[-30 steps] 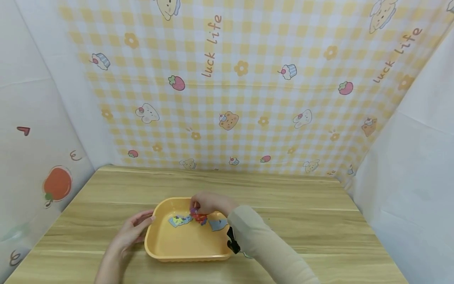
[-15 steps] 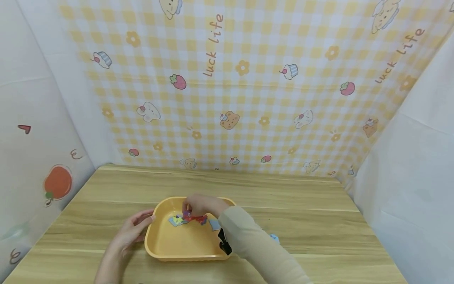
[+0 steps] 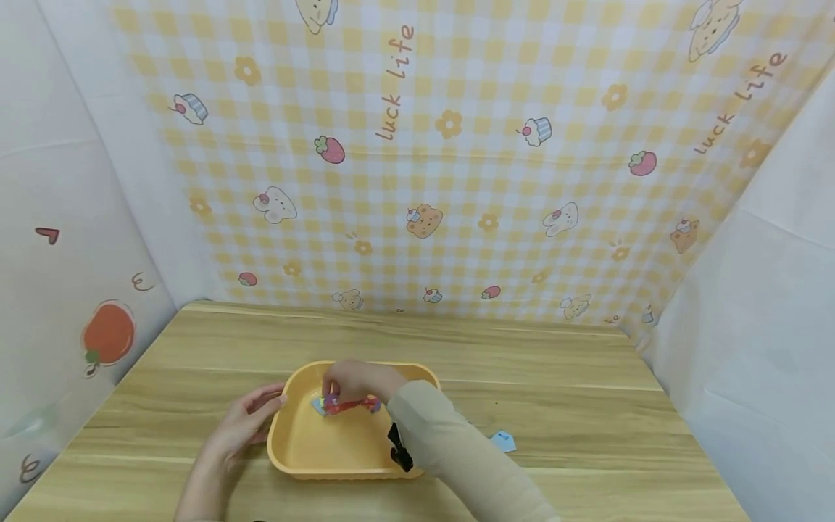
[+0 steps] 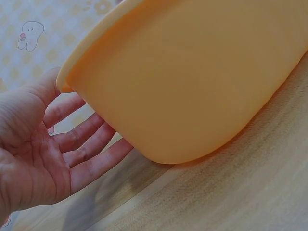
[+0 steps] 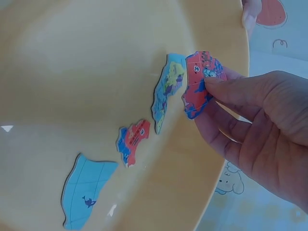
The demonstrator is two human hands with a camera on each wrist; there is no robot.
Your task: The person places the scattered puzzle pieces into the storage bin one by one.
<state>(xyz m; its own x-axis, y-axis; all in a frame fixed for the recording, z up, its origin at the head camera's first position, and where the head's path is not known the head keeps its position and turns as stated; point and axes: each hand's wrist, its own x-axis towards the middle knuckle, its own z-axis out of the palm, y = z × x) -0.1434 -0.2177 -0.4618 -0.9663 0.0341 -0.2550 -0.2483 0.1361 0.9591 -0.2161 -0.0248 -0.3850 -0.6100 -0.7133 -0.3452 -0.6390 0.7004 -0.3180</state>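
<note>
In the head view a yellow-orange plastic tray (image 3: 346,457) stands on the wooden table. My left hand (image 3: 244,420) holds its left end, thumb over the rim; in the left wrist view the other fingers lie against the outer wall. My right hand (image 3: 359,380) is inside the tray, pinching a red and blue map puzzle piece (image 5: 196,85) between thumb and fingers. On the tray floor lie a blue-yellow puzzle piece (image 5: 168,91), close to the held one, a smaller red-blue piece (image 5: 136,139) and a light blue piece with a dolphin (image 5: 86,195).
A light blue piece (image 3: 503,441) lies on the table (image 3: 574,406) right of the tray, near the right sleeve (image 3: 450,442). A black clip (image 3: 400,449) is at the right wrist. Behind the table hangs a yellow checked cloth (image 3: 483,181).
My right hand has shifted left inside the tray with the red and blue puzzle piece, towards the blue-yellow one. The sleeve's shift uncovers the light blue piece on the table. My left hand stays put.
</note>
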